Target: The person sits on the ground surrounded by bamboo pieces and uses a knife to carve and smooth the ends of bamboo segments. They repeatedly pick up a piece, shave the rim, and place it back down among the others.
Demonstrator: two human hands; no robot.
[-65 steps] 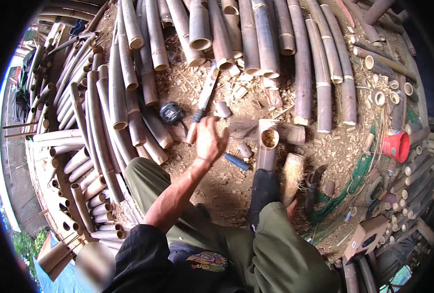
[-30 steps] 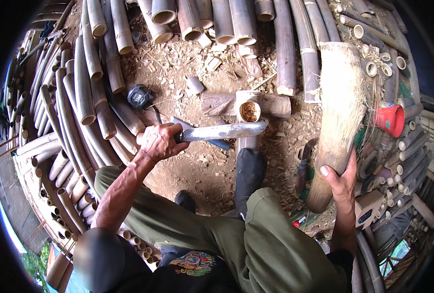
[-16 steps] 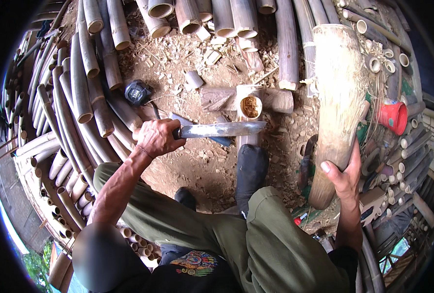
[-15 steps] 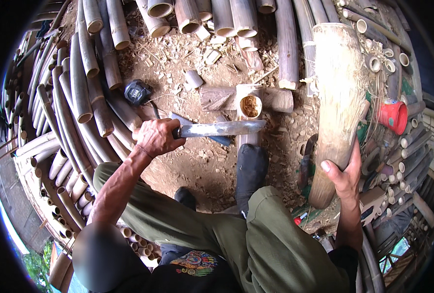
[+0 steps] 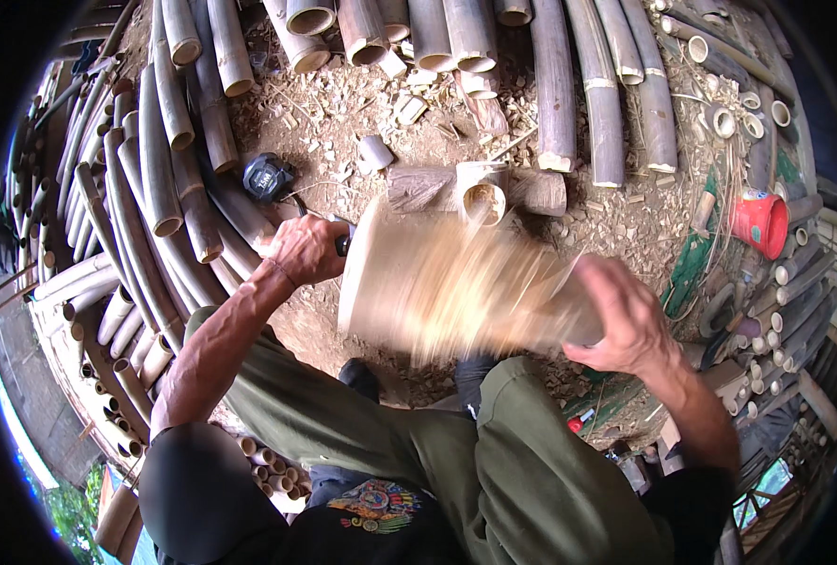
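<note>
Above the ground, the right hand [image 5: 630,315] grips one blurred wooden club [image 5: 456,287]; the left hand [image 5: 305,250] clasps one dark handle [image 5: 343,245].

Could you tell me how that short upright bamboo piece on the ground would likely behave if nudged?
The short bamboo piece looks hollow, so probably light. Standing on loose chips, it would likely tip easily, then roll, being round.

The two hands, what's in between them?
In the head view, a big blurred pale wooden club stretches between the left hand and the right hand. The right hand grips its end; behind it stands a short bamboo piece.
</note>
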